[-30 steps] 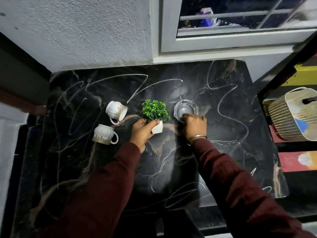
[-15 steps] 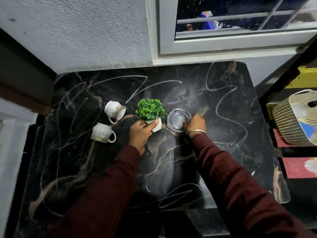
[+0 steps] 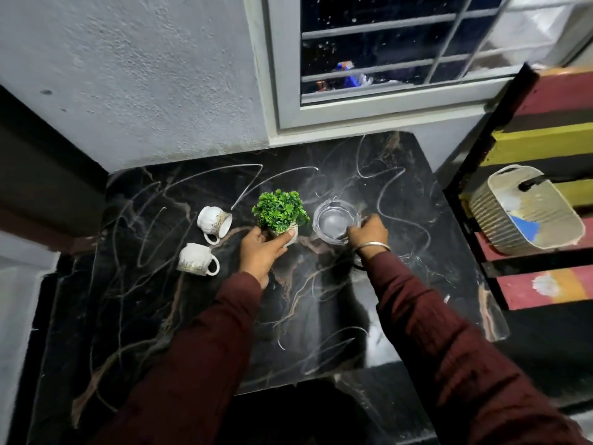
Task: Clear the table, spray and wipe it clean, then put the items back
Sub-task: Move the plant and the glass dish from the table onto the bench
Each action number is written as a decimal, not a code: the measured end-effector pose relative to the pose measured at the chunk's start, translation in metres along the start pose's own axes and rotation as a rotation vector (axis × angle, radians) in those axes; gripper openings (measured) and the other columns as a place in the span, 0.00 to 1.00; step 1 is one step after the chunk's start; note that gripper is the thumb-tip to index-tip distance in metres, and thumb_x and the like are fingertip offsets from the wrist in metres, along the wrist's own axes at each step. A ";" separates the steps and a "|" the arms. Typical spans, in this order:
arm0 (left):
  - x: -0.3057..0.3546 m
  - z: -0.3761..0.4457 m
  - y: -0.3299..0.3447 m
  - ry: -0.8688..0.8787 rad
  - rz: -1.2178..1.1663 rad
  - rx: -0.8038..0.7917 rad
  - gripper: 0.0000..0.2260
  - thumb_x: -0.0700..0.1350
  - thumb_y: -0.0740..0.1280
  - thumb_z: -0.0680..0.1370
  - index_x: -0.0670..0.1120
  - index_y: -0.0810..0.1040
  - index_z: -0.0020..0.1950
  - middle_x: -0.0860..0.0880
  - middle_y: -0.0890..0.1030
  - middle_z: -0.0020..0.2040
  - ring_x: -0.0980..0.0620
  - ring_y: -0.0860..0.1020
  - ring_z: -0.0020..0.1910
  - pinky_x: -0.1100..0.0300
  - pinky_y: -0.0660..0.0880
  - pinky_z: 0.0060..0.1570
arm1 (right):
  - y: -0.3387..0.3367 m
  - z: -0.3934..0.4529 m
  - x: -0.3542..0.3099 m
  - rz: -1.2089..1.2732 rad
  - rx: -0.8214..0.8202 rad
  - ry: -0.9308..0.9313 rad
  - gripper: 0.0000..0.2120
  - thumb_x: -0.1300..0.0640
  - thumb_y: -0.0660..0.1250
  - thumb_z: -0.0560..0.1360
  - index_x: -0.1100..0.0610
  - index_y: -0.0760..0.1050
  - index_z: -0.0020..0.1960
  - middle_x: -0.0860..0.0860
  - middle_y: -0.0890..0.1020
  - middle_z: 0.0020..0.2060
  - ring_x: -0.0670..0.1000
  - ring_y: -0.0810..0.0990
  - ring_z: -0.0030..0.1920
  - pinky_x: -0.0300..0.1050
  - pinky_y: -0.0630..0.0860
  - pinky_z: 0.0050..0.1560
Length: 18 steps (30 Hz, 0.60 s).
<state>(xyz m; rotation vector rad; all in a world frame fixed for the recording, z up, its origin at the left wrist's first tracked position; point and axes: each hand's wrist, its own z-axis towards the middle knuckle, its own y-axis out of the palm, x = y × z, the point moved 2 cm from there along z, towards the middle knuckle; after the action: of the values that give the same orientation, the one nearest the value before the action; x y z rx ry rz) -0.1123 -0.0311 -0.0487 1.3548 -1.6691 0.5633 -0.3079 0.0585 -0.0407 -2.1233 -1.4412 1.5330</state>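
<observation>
Head view: we look down on a black marble table [image 3: 160, 316] veined in white and brown, set against a grey wall [image 3: 144, 75] below a barred window [image 3: 401, 46]. Our left hand [image 3: 263, 252] grips the white pot of a small green plant [image 3: 279, 211], thumb laid across the pot's front and the other fingers curled round its left side, which the leaves partly hide; the pot stands near the middle of the table. Just right of it sits a round glass ashtray [image 3: 333, 221], and our right hand [image 3: 367, 231] holds it at its right rim, fingers curled over the edge; whether the tray is lifted or resting on the marble we cannot tell. A metal bangle [image 3: 372, 246] circles the right wrist, and both arms wear dark red sleeves [image 3: 199, 364]. Left of the plant lie two white cups with gold trim: the far cup [image 3: 214, 221] is tipped on its side with its mouth turned toward the plant, and the near cup [image 3: 197, 260] lies closer to us with its handle pointing right. The two cups are near each other but apart, and neither hand touches them. Off the table to the right, a ribbed cream basket [image 3: 500, 226] rests on a bench [image 3: 545, 139] painted in red, yellow and black stripes.
</observation>
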 end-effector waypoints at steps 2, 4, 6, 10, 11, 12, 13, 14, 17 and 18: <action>0.005 -0.004 0.012 0.009 0.021 -0.049 0.16 0.35 0.75 0.73 0.45 0.77 0.59 0.47 0.84 0.56 0.49 0.82 0.56 0.54 0.79 0.55 | -0.015 -0.008 0.003 0.083 0.034 0.014 0.12 0.59 0.66 0.70 0.60 0.72 0.52 0.60 0.80 0.50 0.59 0.79 0.52 0.47 0.75 0.55; 0.008 -0.007 0.026 0.033 0.062 -0.091 0.18 0.37 0.76 0.73 0.44 0.77 0.60 0.46 0.84 0.57 0.50 0.83 0.55 0.56 0.80 0.53 | -0.025 0.002 0.020 0.173 0.078 0.026 0.11 0.56 0.66 0.64 0.55 0.70 0.45 0.59 0.81 0.46 0.61 0.82 0.45 0.56 0.80 0.51; 0.008 -0.012 0.043 0.075 0.102 -0.115 0.20 0.37 0.77 0.71 0.41 0.78 0.62 0.46 0.85 0.55 0.51 0.84 0.53 0.59 0.81 0.51 | -0.036 0.023 0.048 0.240 0.134 0.048 0.10 0.54 0.65 0.59 0.51 0.67 0.39 0.59 0.82 0.42 0.62 0.83 0.40 0.59 0.81 0.46; 0.002 -0.025 0.083 0.131 0.158 -0.136 0.20 0.36 0.79 0.69 0.41 0.80 0.59 0.43 0.86 0.52 0.42 0.83 0.54 0.48 0.81 0.53 | -0.095 -0.013 0.047 0.325 0.249 0.030 0.10 0.59 0.64 0.64 0.52 0.70 0.44 0.54 0.80 0.39 0.61 0.83 0.36 0.58 0.82 0.41; -0.001 -0.030 0.099 0.150 0.183 -0.151 0.19 0.36 0.79 0.69 0.41 0.80 0.57 0.43 0.86 0.52 0.41 0.83 0.54 0.45 0.80 0.55 | -0.113 -0.016 0.053 0.339 0.277 0.026 0.10 0.60 0.64 0.65 0.53 0.71 0.46 0.55 0.81 0.39 0.60 0.83 0.34 0.57 0.82 0.39; -0.004 -0.035 0.114 0.163 0.214 -0.155 0.18 0.36 0.80 0.68 0.42 0.81 0.55 0.43 0.86 0.51 0.42 0.84 0.54 0.44 0.79 0.57 | -0.128 -0.014 0.062 0.341 0.294 0.028 0.10 0.59 0.64 0.64 0.52 0.73 0.46 0.56 0.82 0.40 0.60 0.83 0.34 0.58 0.82 0.38; -0.007 -0.040 0.128 0.180 0.245 -0.161 0.18 0.37 0.80 0.68 0.43 0.81 0.54 0.44 0.86 0.51 0.44 0.84 0.53 0.45 0.79 0.58 | -0.138 -0.005 0.077 0.351 0.314 0.022 0.10 0.58 0.64 0.63 0.51 0.73 0.45 0.57 0.82 0.40 0.61 0.83 0.35 0.58 0.82 0.38; -0.011 -0.046 0.148 0.195 0.275 -0.180 0.18 0.37 0.80 0.67 0.44 0.81 0.54 0.45 0.86 0.51 0.46 0.84 0.53 0.47 0.79 0.59 | -0.157 -0.003 0.088 0.352 0.340 0.032 0.10 0.57 0.64 0.62 0.50 0.73 0.43 0.57 0.83 0.39 0.62 0.83 0.36 0.59 0.82 0.40; -0.027 -0.064 0.213 0.245 0.332 -0.227 0.22 0.36 0.81 0.67 0.40 0.80 0.58 0.47 0.85 0.51 0.50 0.84 0.51 0.50 0.79 0.60 | -0.212 0.015 0.124 0.348 0.389 0.050 0.08 0.58 0.65 0.62 0.51 0.72 0.41 0.56 0.82 0.39 0.61 0.82 0.40 0.58 0.80 0.46; -0.032 -0.070 0.234 0.259 0.347 -0.236 0.22 0.37 0.81 0.67 0.40 0.80 0.58 0.48 0.85 0.50 0.51 0.84 0.49 0.51 0.79 0.60 | -0.235 0.004 0.122 0.347 0.399 0.057 0.08 0.59 0.65 0.64 0.52 0.73 0.43 0.56 0.82 0.40 0.60 0.81 0.41 0.56 0.80 0.48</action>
<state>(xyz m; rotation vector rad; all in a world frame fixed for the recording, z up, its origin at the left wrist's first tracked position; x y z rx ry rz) -0.3070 0.1112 0.0010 0.7921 -1.7018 0.6831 -0.4512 0.2728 0.0189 -2.2125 -0.6915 1.6800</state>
